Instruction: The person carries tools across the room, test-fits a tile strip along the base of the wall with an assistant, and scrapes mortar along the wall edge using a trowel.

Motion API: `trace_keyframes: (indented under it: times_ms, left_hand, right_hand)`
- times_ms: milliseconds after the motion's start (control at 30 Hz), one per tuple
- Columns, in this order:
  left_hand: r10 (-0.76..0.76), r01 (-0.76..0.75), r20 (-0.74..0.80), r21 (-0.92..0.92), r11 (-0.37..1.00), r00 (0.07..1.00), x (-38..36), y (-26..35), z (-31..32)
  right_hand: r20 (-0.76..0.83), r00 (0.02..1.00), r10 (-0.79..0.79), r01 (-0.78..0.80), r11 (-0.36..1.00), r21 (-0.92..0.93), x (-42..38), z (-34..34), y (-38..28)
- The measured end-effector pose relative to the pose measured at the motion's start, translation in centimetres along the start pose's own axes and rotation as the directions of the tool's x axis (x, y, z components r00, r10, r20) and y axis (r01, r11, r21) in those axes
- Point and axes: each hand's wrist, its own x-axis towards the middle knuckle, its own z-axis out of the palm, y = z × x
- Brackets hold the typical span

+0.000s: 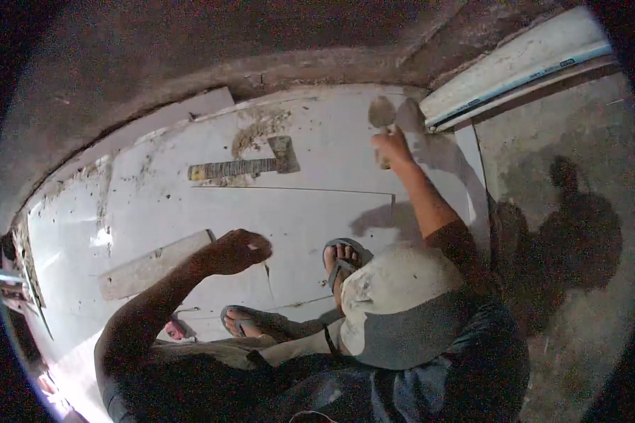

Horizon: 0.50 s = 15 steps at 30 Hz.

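My right hand [395, 146] is closed around the handle of a small trowel [382, 111], its rounded, dirt-coated blade pointing at the far wall. My left hand [241, 251] is curled above the pale tiled floor; what is in its fingers, if anything, is hidden. Below it lies a pale, dusty board [155, 264], partly covered by my left forearm. Between and beyond my hands rests a hammer [282, 155] with a dirt-caked head and a ribbed, yellow-ended handle.
Loose dirt [261, 130] is scattered behind the hammer. A long white pipe-like piece with a blue stripe [522, 77] leans at upper right beside rough concrete [564, 169]. My sandalled feet [346, 257] are on the tiles, and a dark wall base runs along the back.
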Motion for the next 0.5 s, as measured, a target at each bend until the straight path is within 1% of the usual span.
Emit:
trace_keyframes:
  times_ms: [33,100,133,200,233,300,333,400,433,500]
  left_hand:
    - [-0.024,0.024,-0.025,0.010,1.000,0.999,-0.1,-1.9,0.4]
    - [-0.077,0.080,-0.083,0.035,0.996,0.994,-0.3,-5.5,1.0]
    - [-0.033,0.046,-0.119,0.103,0.994,0.992,0.4,-7.2,1.1]
    - [0.064,-0.021,-0.173,0.237,0.971,0.983,1.4,-9.6,1.6]
    - [-0.021,0.049,-0.172,0.163,0.985,0.985,1.5,-7.2,0.8]
    - [-0.189,0.194,-0.154,0.018,0.981,0.970,2.0,-3.0,-1.2]
    - [-0.159,0.170,-0.171,0.052,0.984,0.972,2.4,-3.2,-1.4]
    - [-0.101,0.126,-0.202,0.116,0.985,0.974,2.9,-3.7,-1.5]
    - [-0.095,0.120,-0.213,0.104,0.987,0.972,2.9,-3.8,-1.4]
    - [-0.076,0.099,-0.239,0.086,0.991,0.968,2.9,-3.7,-1.6]
  right_hand:
    - [-0.034,0.999,0.024,-0.029,0.991,-0.134,0.0,-1.7,0.1]
    - [-0.099,0.994,0.055,-0.089,0.919,-0.384,0.0,-4.7,-0.7]
    - [-0.128,0.990,0.063,-0.119,0.859,-0.499,0.3,-5.7,-1.3]
    - [-0.127,0.990,0.061,-0.127,0.780,-0.613,0.4,-6.3,-2.3]
    - [-0.096,0.994,0.051,-0.101,0.775,-0.623,0.8,-6.4,-2.9]
    - [-0.002,0.994,-0.106,0.059,0.575,-0.816,2.7,-6.8,-2.4]
    - [0.097,0.968,-0.229,0.170,0.323,-0.931,4.6,-7.8,-0.1]
    - [0.196,0.947,-0.253,0.204,0.005,-0.979,8.3,-10.7,1.0]
    - [0.165,0.968,-0.187,0.162,-0.032,-0.986,10.3,-12.5,1.0]
    - [0.104,0.976,-0.190,0.107,0.006,-0.994,10.8,-13.1,0.8]
